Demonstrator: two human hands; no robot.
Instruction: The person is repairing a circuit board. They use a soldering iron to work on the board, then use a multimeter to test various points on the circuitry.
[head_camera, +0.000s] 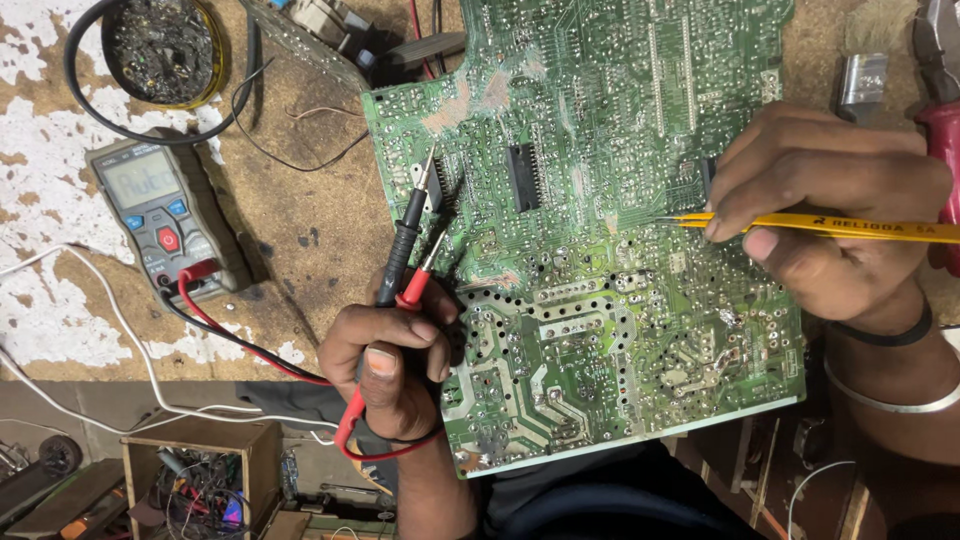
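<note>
Just one view here, a head cam looking almost straight down at the bench from close up. The green circuit board (600, 240) fills the middle and right of frame. Left of the board sits a grey multimeter (165, 215), and below the board's near edge you see the floor clutter.
</note>
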